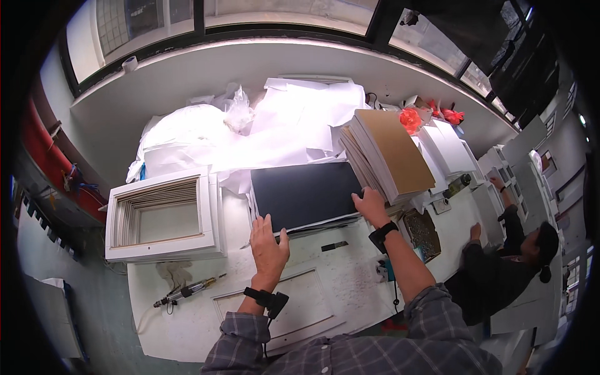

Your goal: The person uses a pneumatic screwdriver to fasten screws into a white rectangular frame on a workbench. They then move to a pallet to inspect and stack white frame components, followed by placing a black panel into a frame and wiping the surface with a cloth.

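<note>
A stack of flat sheets with a black panel [303, 195] on top lies in front of me on the white table. At its near left corner is my left hand [269, 249], open, with fingers stretched along the edge. My right hand [374, 207] is at the right edge of the black panel, its fingers curled and the thumb against the edge. Below the hands, a white framed panel [320, 326] lies flat on the table, partly hidden by my left forearm. A small black rectangular piece [334, 246] rests between the hands and that panel.
White window-like frames [215, 232] are stacked left, with a powered screwdriver [187, 291] nearer me. Brown-topped boards [394, 147] lean right of the black panel, a box of small screws [420, 234] beside them. White sheets [281, 112] cover the back. A co-worker [506, 269] works at right.
</note>
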Action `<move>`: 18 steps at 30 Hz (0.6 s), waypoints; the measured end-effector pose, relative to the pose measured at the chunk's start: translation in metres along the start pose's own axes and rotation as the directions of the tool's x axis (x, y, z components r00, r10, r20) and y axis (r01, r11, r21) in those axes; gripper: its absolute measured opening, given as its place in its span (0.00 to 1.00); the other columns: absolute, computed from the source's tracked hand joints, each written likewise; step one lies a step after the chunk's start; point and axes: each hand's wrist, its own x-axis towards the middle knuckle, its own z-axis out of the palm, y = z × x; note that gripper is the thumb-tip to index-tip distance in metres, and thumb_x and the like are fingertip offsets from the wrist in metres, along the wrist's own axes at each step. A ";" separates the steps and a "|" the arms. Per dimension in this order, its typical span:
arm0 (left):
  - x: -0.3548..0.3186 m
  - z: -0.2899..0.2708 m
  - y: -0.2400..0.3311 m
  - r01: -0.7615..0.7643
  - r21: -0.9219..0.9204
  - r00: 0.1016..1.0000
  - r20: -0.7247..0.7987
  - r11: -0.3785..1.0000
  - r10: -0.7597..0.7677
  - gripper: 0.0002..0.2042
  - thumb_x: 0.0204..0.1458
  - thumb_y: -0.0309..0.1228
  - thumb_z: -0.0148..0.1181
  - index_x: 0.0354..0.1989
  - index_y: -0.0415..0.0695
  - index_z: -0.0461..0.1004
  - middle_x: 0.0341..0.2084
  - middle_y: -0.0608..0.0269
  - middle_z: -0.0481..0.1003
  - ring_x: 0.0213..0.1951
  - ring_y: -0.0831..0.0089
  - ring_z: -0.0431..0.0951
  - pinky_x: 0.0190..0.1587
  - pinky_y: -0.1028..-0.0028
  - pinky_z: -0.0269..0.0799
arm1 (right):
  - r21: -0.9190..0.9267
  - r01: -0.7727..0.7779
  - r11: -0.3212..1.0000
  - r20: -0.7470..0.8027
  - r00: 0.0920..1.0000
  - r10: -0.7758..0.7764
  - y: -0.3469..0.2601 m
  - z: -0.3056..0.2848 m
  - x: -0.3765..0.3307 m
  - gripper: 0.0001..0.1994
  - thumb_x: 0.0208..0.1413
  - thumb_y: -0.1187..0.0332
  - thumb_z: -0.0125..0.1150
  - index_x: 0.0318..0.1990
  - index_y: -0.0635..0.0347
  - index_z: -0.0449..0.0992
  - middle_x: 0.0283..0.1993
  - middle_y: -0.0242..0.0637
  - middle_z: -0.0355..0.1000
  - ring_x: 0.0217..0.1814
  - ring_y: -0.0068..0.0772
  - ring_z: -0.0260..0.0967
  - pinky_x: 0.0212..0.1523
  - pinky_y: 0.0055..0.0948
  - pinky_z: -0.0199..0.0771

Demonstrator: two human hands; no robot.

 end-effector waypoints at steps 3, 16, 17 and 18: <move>0.000 0.003 0.001 -0.011 0.017 1.000 0.003 1.000 0.011 0.29 0.59 0.34 0.64 0.66 0.32 0.67 0.64 0.30 0.68 0.69 0.38 0.64 0.73 0.50 0.55 | 0.050 -0.081 0.995 0.028 0.996 0.080 0.003 -0.005 0.001 0.25 0.58 0.52 0.67 0.42 0.73 0.77 0.38 0.66 0.78 0.47 0.67 0.77 0.48 0.56 0.78; 0.003 0.002 -0.006 0.115 -0.171 0.992 0.067 0.979 -0.105 0.24 0.65 0.29 0.57 0.68 0.35 0.67 0.58 0.37 0.76 0.59 0.46 0.77 0.62 0.60 0.70 | 0.163 -0.185 0.969 -0.056 0.979 0.197 0.019 0.011 -0.004 0.24 0.58 0.52 0.66 0.39 0.73 0.78 0.39 0.60 0.79 0.47 0.63 0.79 0.51 0.52 0.79; 0.006 -0.002 -0.007 0.122 -0.156 0.990 0.087 0.980 -0.109 0.24 0.65 0.30 0.56 0.68 0.35 0.67 0.58 0.37 0.76 0.60 0.47 0.77 0.62 0.60 0.70 | 0.207 -0.197 0.958 -0.041 0.977 0.209 0.018 0.009 -0.004 0.24 0.58 0.52 0.66 0.38 0.73 0.78 0.39 0.60 0.79 0.47 0.63 0.79 0.50 0.52 0.79; 0.007 -0.002 -0.009 0.121 -0.170 0.990 0.090 0.978 -0.107 0.24 0.65 0.30 0.56 0.68 0.35 0.67 0.59 0.38 0.76 0.60 0.47 0.77 0.62 0.60 0.70 | 0.250 -0.206 0.946 -0.024 0.975 0.219 0.017 0.007 -0.004 0.24 0.58 0.53 0.66 0.37 0.73 0.78 0.39 0.60 0.79 0.47 0.63 0.78 0.50 0.52 0.78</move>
